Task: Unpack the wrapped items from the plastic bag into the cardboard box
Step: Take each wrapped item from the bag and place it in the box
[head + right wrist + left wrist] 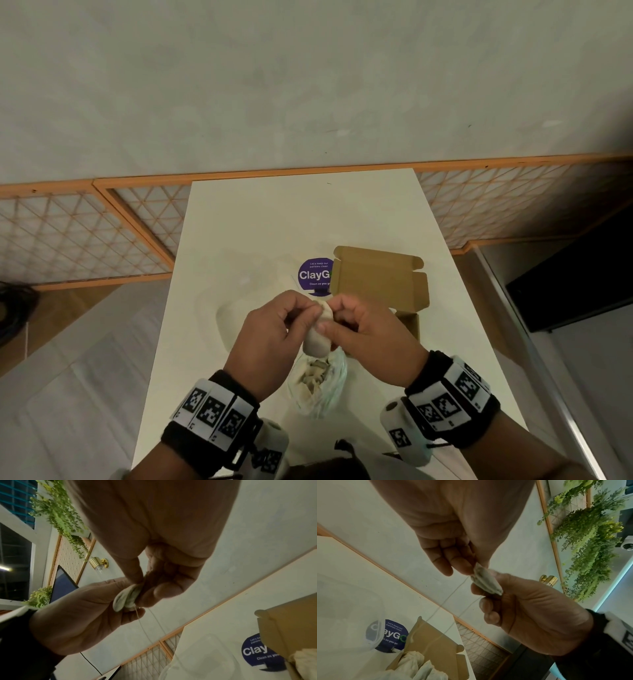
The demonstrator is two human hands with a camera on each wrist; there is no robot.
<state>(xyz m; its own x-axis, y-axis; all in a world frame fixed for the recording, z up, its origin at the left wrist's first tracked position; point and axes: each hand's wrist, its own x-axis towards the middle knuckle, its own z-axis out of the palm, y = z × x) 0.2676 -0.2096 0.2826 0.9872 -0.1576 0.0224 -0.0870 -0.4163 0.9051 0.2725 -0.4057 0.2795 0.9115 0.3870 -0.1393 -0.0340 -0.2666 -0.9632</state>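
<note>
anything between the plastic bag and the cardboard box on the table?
Head view: the wrapped item, held above the table by left hand and right hand, hides the gap between plastic bag and cardboard box.

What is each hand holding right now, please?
Left hand: pinches the wrapped tea bag.
Right hand: pinches the same tea bag.

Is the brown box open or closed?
Open. The cardboard box's lid stands folded back, and the left wrist view shows wrapped items lying inside.

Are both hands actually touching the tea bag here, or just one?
Touching, both. The left wrist view shows the left hand pinching the tea bag at its top end while the right hand grips its lower part.
</note>
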